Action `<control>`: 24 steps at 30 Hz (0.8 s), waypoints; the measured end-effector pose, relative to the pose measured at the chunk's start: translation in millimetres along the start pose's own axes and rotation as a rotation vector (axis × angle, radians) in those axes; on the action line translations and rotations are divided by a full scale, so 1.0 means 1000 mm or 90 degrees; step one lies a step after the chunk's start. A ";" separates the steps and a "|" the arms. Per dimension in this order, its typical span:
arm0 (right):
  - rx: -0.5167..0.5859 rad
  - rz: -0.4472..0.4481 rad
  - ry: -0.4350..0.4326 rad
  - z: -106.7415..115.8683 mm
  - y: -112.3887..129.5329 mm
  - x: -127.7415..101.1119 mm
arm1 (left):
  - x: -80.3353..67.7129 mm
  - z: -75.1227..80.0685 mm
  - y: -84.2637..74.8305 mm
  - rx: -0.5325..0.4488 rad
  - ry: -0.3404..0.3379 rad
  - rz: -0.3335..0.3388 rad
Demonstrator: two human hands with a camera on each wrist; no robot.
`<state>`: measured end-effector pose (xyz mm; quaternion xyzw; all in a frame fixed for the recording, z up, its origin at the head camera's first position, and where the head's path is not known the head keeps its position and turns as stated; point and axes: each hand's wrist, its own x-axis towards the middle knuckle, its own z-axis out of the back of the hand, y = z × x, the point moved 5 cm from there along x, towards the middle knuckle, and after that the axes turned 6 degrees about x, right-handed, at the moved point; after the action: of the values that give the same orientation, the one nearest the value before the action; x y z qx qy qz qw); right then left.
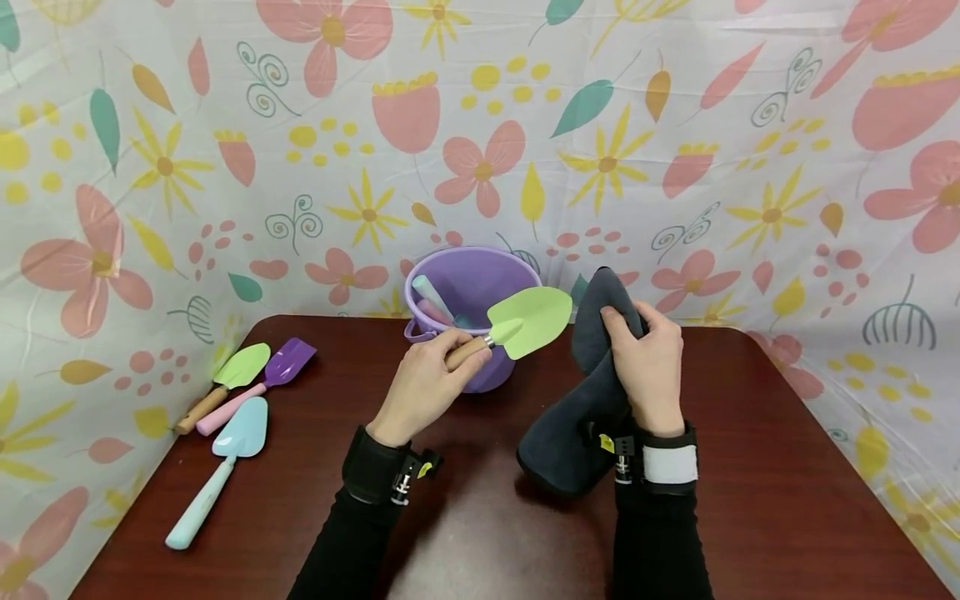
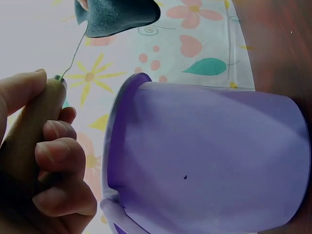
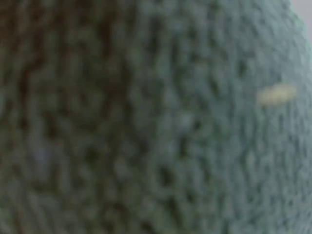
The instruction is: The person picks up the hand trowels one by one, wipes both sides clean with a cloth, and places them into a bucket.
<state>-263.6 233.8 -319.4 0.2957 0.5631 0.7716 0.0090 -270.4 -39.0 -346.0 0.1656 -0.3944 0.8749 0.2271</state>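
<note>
My left hand (image 1: pixel 425 385) grips the wooden handle of a trowel (image 1: pixel 531 321) with a light green blade. In the head view the blade points right and overlaps the rim of a purple bucket (image 1: pixel 480 265). The left wrist view has my fingers curled round the wooden handle (image 2: pixel 35 126), beside the bucket (image 2: pixel 209 156). With thumb and fingers, my right hand (image 1: pixel 651 367) pinches a dark grey cloth (image 1: pixel 577 425), which hangs down in a fold just right of the blade. Blurred cloth (image 3: pixel 161 117) fills the right wrist view, hiding my right hand there.
At the table's left lie a second green trowel (image 1: pixel 243 365), a purple shovel (image 1: pixel 289 362) with a pink handle, and a light blue trowel (image 1: pixel 243 427). Handles (image 1: pixel 431 296) stick up inside the bucket. A flowered curtain (image 1: pixel 480 167) surrounds the brown table (image 1: pixel 772 500).
</note>
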 end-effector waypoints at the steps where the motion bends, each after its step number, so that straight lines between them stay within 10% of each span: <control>1: 0.014 -0.009 0.005 0.001 -0.001 0.000 | 0.000 0.000 0.000 -0.003 0.001 -0.001; 14: 0.120 -0.047 0.071 -0.007 -0.005 0.000 | -0.001 0.003 -0.001 -0.034 0.007 -0.006; 24: 0.338 -0.060 0.234 -0.032 -0.003 -0.006 | -0.003 -0.003 -0.010 -0.083 0.055 -0.037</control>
<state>-274.2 205.3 -330.5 0.1170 0.7498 0.6372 -0.1345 -262.2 -31.7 -342.9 0.1235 -0.4353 0.8469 0.2794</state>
